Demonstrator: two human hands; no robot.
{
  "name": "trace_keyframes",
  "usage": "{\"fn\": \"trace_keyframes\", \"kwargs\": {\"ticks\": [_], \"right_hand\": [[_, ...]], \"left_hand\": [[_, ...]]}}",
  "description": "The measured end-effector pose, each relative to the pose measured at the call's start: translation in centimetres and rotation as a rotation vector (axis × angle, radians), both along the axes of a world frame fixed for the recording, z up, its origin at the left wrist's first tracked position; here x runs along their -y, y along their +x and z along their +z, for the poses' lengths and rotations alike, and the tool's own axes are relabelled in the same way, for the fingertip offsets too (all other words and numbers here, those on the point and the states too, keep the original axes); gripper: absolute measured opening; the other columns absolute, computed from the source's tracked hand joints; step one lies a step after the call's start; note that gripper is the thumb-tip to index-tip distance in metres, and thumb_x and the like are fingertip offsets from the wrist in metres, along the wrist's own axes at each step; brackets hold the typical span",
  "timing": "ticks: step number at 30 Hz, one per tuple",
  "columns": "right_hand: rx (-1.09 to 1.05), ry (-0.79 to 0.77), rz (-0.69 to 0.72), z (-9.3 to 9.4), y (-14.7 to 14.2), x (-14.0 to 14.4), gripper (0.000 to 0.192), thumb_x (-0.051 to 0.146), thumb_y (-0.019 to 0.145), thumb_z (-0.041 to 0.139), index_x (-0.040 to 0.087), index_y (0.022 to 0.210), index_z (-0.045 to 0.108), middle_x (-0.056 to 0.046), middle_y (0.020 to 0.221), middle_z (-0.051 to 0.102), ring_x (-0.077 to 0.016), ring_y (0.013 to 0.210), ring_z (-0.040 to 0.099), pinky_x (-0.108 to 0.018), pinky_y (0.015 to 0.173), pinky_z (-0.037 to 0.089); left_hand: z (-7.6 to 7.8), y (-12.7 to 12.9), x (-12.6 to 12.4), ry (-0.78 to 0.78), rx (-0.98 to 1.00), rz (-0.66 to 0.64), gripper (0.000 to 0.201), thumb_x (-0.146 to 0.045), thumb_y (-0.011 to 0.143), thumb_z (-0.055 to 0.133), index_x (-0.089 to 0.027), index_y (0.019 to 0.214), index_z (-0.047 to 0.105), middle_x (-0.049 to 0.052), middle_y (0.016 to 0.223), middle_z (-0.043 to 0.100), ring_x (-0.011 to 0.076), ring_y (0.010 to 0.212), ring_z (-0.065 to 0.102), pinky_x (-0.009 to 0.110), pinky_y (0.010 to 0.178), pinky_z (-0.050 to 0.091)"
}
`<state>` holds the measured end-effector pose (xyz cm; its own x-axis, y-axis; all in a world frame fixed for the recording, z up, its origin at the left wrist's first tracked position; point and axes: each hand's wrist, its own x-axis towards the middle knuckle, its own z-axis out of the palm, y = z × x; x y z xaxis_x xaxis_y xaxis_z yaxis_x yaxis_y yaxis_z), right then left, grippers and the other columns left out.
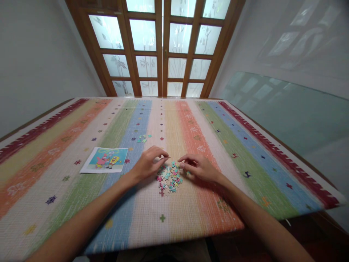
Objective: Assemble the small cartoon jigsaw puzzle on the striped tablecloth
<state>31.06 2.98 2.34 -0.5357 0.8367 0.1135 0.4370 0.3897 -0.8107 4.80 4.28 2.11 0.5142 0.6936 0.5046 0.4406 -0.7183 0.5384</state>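
Resting on the striped table (245,153): a heap of small puzzle pieces (169,178) between two hands. Left hand (148,163), grip pinched together at the heap's far edge; whether it holds a piece, cannot tell. Right hand (199,168), fingers curled, touching the heap. Picture card (105,160) lies to the left; few loose pieces (144,138) beyond.

puzzle pieces (169,178) too small, blurred

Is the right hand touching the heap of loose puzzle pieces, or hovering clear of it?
Touching. In the head view the right hand lies at the right edge of the heap of puzzle pieces, its fingertips resting among the outermost pieces with no gap visible.
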Motion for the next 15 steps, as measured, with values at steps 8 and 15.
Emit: {"fn": "trace_keyframes", "kwargs": {"ticks": [8,15], "right_hand": [[0.039,0.032,0.007,-0.2,0.0,-0.1,0.02,0.031,0.093,0.061,0.017,0.095,0.075,-0.005,0.078,0.07,-0.015,0.066,0.056,-0.029,0.063,0.042],[0.057,0.049,0.016,-0.2,0.2,-0.1,0.018,0.028,0.093,0.061,0.017,0.094,0.076,-0.007,0.083,0.074,-0.0157,0.069,0.059,-0.03,0.066,0.045]], "left_hand": [[-1.8,-3.0,-3.8,0.055,-0.203,0.413,0.009,-0.021,0.092,0.059,-0.019,0.085,0.064,0.006,0.086,0.066,0.0246,0.087,0.057,0.041,0.084,0.047],[-2.5,-2.6,-2.0,0.123,-0.329,0.458,0.022,-0.03,0.098,0.054,-0.018,0.087,0.068,0.009,0.087,0.059,0.0268,0.089,0.053,0.039,0.082,0.043]]}}
